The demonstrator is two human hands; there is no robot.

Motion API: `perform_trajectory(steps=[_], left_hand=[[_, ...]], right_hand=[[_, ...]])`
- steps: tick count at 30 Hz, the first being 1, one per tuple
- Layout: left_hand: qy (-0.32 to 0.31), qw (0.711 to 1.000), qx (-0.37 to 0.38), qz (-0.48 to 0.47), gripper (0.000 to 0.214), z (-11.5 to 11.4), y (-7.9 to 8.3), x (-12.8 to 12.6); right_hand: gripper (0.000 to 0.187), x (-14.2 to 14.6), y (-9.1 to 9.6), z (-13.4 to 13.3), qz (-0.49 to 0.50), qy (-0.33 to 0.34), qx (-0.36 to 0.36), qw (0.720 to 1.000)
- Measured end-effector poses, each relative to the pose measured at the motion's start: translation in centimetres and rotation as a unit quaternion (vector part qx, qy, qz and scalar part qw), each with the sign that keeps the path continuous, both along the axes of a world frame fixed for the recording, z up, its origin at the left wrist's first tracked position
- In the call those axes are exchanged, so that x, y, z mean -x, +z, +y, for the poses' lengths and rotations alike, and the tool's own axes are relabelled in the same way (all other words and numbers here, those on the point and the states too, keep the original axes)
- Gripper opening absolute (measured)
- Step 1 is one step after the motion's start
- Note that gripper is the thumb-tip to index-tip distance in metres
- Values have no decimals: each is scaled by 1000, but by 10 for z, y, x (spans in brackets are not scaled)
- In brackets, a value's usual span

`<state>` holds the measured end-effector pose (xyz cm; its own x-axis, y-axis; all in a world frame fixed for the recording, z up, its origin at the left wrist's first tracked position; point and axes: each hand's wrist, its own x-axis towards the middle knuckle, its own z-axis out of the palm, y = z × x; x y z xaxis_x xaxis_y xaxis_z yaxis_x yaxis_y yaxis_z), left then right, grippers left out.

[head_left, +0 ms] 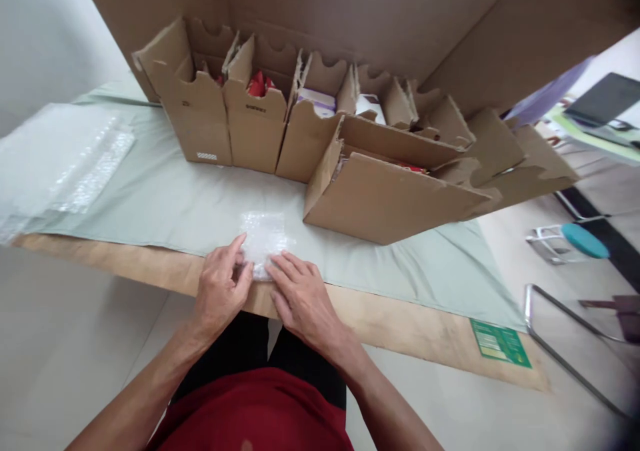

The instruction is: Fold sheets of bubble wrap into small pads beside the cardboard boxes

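Observation:
A small square piece of bubble wrap (265, 232) lies flat near the front edge of the table, between my two hands. At its left side, my left hand (220, 283) touches it with thumb and forefinger apart. My right hand (305, 297) rests on its lower right corner, the fingers stretched out and lying flat. Whether anything is inside the bubble wrap I cannot tell.
Cardboard bins (257, 131) stand in a row behind, holding red packets (260, 84) and a purple-white box (317, 102). Another cardboard bin (385, 194) stands in front on the right. Bubble wrap sheets (55, 151) are stacked left. A teal stool (585, 240) stands beyond.

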<state>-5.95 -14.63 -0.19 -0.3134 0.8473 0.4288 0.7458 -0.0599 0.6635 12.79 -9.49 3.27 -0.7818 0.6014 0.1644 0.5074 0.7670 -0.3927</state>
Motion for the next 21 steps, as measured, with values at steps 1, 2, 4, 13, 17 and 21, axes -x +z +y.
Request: perform_trajectory(steps=[1,2,4,13,17,21], left_hand=[[6,1000,-16,23,43,-1,-2,1],[10,999,-28,40,43,-2,-3,2],[13,997,-43,58,43,-4,-4,2],[12,995,-56,83,40,-19,-2,-3],[25,992,-60,104,49,-27,-4,-4],[6,991,-47,128,52,-33,-1,-2]], right_hand=[[46,3,1,3,-29,7,-2,1000],[45,5,2,5,-45,11,-8,999],[46,8,4,8,-58,11,-27,998],[56,14,-4,19,-92,79,-69,990],[56,14,-12,23,-82,89,-62,991],[50,17,-12,27,-78,100,-50,991]])
